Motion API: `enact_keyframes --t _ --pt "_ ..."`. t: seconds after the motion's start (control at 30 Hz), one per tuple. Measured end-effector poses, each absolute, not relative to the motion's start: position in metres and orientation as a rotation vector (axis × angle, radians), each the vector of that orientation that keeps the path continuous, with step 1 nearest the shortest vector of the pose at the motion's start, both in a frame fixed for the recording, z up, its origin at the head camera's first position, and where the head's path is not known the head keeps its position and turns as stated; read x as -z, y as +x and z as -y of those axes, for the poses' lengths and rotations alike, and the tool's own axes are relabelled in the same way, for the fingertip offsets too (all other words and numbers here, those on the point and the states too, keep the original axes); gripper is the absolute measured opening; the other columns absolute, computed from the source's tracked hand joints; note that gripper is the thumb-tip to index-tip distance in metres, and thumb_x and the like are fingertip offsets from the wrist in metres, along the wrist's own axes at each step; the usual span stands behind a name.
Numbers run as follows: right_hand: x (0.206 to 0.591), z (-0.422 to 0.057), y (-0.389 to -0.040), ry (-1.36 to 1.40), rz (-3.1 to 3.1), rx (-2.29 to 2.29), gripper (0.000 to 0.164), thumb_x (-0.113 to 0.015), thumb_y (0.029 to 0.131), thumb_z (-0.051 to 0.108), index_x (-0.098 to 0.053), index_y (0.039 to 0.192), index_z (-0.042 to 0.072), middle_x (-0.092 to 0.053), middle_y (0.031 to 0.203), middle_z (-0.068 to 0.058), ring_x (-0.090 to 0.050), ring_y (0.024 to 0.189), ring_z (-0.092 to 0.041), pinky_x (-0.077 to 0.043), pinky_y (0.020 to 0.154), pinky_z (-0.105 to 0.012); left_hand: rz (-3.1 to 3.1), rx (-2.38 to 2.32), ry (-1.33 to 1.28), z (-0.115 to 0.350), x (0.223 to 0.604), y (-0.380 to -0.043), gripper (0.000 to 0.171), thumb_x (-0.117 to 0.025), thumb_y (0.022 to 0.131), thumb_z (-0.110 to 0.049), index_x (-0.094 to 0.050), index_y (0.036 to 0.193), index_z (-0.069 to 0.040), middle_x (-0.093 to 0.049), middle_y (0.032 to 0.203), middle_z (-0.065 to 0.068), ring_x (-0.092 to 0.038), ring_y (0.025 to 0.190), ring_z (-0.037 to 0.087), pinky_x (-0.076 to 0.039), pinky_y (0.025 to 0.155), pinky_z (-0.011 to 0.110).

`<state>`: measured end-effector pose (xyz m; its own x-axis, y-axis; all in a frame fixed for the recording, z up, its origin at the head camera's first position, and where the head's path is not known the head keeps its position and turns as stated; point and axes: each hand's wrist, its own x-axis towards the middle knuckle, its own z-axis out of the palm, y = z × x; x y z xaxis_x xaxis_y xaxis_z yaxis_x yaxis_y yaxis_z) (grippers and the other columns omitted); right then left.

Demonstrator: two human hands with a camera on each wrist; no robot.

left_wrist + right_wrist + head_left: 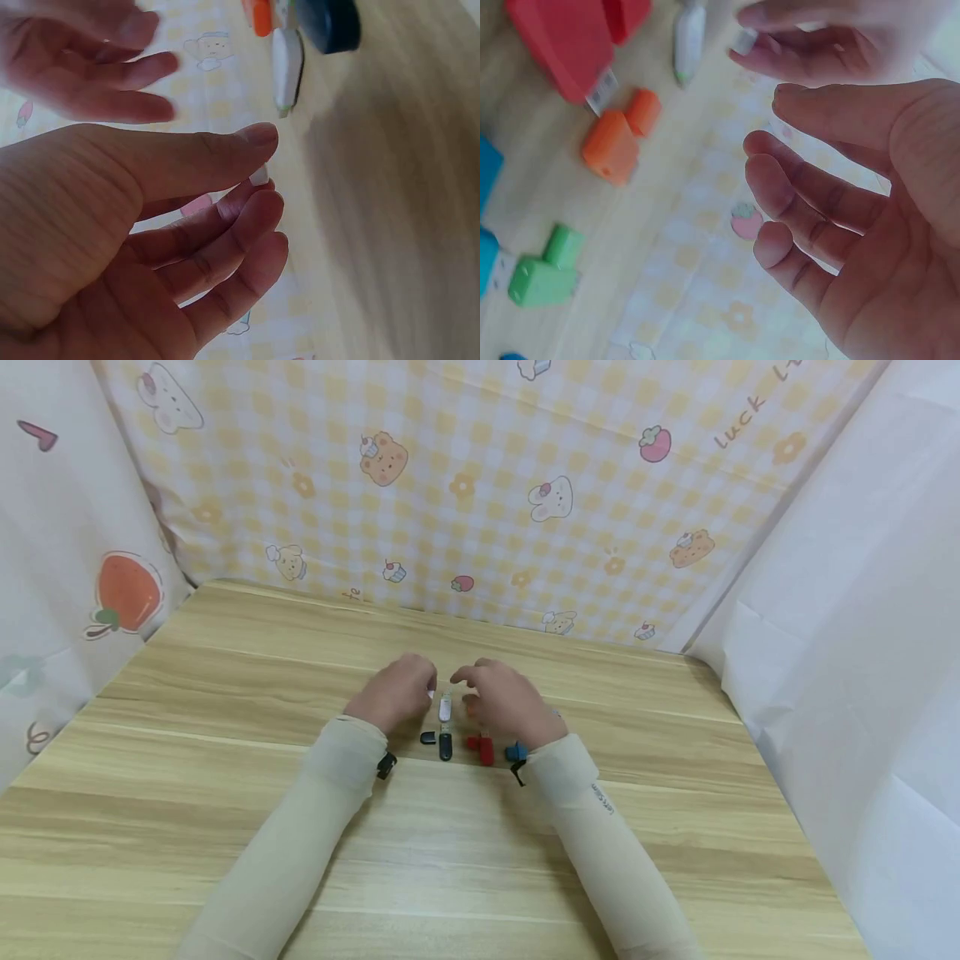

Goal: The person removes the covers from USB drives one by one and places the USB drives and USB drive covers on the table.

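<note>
Between thumb and index finger my left hand [397,689] pinches a small white cap [259,176], apart from the table. A white USB stick [446,708] lies just to its right on the wooden table, its metal plug bare. My right hand [506,702] hovers above the other sticks, fingers apart and slightly bent, holding nothing. Nearer the body lie a black USB stick [446,746] and its separate black cap [427,737]. In the right wrist view, an orange USB stick [611,148] lies beside an orange cap [643,112].
A red USB stick [487,751] with a red cap [472,743] lies under the right wrist, near a blue piece [516,752]. A green USB stick [541,282] and green cap [564,246] lie farther right. A patterned curtain [465,485] hangs behind the table [442,877].
</note>
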<state>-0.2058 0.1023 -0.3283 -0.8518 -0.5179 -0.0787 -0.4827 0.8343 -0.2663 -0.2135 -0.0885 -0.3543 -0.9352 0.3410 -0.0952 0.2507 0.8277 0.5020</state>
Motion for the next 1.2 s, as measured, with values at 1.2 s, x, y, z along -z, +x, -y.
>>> enact_keyframes --t 1.2 --pt "0.301 -0.158 -0.212 -0.688 -2.943 0.569 0.034 -0.070 0.106 0.013 -0.071 0.140 0.010 -0.071 0.138 -0.011 -0.067 0.101 -0.026 -0.059 0.086 -0.041 -2.785 -0.763 0.454 0.090 0.364 -0.212 0.013 -0.066 0.098 0.005 -0.077 0.093 -0.001 -0.070 0.089 0.012 -0.059 0.074 0.022 -0.052 0.066 0.030"
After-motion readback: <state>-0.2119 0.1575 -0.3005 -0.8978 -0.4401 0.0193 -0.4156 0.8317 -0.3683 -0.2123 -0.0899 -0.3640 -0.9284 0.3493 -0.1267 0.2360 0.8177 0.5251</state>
